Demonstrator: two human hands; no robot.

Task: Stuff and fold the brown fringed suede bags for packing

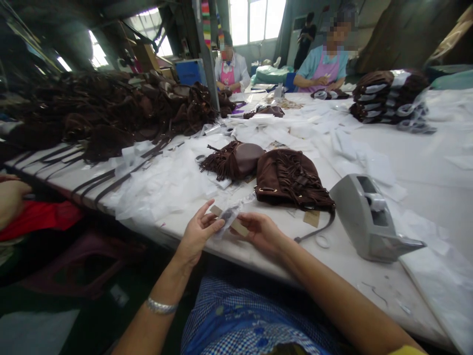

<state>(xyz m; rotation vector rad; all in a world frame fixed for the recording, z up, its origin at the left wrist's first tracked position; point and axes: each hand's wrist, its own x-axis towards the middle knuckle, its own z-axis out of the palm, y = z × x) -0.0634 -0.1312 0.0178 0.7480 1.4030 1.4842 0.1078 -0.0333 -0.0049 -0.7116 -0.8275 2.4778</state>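
Just above the table's front edge, my left hand (197, 234) pinches a small clear plastic bag (229, 215) between thumb and fingers. My right hand (261, 230) closes on a tan card tag (239, 227), which lies against the plastic; part of the card also shows near my left fingers. What the plastic contains is hard to make out. Beyond my hands lies a dark brown fringed handbag (284, 180) with gold eyelets, its strap (316, 230) trailing towards me. A second brown fringed bag (248, 160) touches it on the left.
A grey tape dispenser (369, 222) stands at the right. Crumpled white wrapping (158, 192) spreads across the left of the table, beside a large heap of brown bags (129, 108). Stacked wrapped bags (388, 96) sit at the back right. Two co-workers (232, 74) are across the table.
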